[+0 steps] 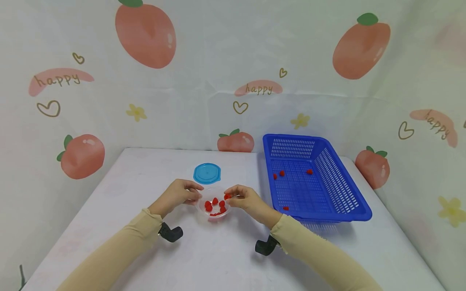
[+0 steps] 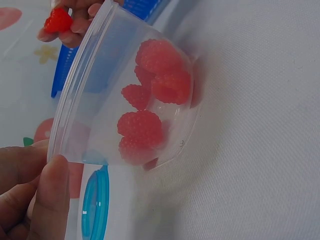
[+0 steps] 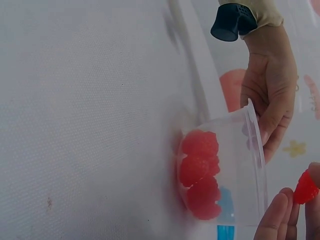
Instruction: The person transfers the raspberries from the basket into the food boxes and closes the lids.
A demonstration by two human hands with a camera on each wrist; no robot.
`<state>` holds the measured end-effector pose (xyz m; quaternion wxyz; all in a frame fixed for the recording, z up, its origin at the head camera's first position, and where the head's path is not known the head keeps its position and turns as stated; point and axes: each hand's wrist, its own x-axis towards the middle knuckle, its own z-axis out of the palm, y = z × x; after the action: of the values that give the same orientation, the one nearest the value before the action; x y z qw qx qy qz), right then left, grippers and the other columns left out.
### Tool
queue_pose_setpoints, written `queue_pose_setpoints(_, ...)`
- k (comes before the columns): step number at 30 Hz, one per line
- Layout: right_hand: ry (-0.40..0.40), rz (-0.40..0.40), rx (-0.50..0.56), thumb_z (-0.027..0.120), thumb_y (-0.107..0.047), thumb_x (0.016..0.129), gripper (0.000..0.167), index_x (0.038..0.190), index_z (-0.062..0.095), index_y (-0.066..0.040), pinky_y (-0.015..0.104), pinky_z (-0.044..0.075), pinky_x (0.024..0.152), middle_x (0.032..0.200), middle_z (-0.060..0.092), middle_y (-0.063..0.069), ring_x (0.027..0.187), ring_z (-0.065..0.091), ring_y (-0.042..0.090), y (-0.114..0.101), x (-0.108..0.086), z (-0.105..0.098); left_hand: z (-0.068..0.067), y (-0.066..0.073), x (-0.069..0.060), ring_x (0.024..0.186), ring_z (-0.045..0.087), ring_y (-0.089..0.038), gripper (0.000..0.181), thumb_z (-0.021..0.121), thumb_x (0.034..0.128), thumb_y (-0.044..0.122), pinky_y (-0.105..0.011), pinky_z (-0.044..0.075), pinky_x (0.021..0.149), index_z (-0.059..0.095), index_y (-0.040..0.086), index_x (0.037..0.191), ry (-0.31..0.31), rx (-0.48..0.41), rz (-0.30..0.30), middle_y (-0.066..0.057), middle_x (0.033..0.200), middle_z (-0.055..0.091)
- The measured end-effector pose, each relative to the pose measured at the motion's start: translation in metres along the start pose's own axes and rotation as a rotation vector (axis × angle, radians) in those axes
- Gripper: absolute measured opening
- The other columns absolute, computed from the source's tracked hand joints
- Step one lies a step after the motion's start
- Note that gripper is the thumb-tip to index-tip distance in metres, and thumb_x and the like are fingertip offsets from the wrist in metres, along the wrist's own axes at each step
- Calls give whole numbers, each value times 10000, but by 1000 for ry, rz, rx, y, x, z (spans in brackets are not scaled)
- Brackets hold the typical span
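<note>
A clear round plastic container [image 2: 95,135] stands on the white table with several red raspberries [image 2: 142,125] in its bottom. My left hand [image 1: 182,192] holds the rim at its left side, thumb outside and fingers at the edge. At the opposite side, my right hand [image 1: 247,201] pinches a single raspberry [image 3: 306,188] between thumb and fingertips, just above the container's right rim. A blue plastic lid [image 1: 206,173] lies flat on the table behind the container.
To the right is a large blue slotted basket [image 1: 351,198] with several raspberries [image 1: 309,171] scattered on its floor. Behind the table [image 1: 153,169] hangs a pale fruit-printed curtain [image 1: 204,81]. Both wrists carry black camera mounts [image 1: 265,245].
</note>
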<state>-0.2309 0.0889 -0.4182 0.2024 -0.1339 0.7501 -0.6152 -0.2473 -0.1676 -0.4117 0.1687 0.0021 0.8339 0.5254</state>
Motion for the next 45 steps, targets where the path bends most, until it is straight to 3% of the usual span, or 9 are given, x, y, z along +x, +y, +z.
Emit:
queue_pose_setpoints(8, -4, 13, -4, 646, -86, 891, 367, 1229, 567, 32, 264, 536, 891, 1126, 632, 95, 927, 587, 153, -1, 1, -1, 1, 0, 0, 760, 638, -156, 332, 669, 887, 83, -281, 597, 734, 636, -35, 1196, 1, 5, 12, -100, 920, 670)
queue_pose_setpoints(18, -17, 4, -10, 632, -80, 903, 378, 1239, 543, 69, 259, 529, 913, 1235, 540, 282, 950, 583, 132, 0, 2, -1, 1, 1, 0, 745, 634, -153, 331, 665, 883, 71, -281, 598, 731, 633, -52, 1189, -4, -8, 25, -97, 897, 665)
queue_pose_setpoints(37, -19, 6, -1, 625, -74, 904, 381, 1243, 534, 74, 278, 530, 921, 1232, 540, 279, 960, 579, 149, -2, 1, 0, 1, 1, 0, 750, 639, -157, 350, 678, 885, 103, -278, 596, 737, 632, -37, 1203, -1, 7, 24, -95, 910, 671)
queue_pose_setpoints(45, -27, -24, 7, 625, -96, 915, 319, 1210, 567, 12, 292, 532, 928, 1216, 557, 240, 1068, 587, 288, -13, -9, -3, 0, 1, -1, 757, 635, -163, 339, 663, 896, 97, -279, 595, 742, 629, -36, 1206, 2, 8, 14, -101, 918, 666)
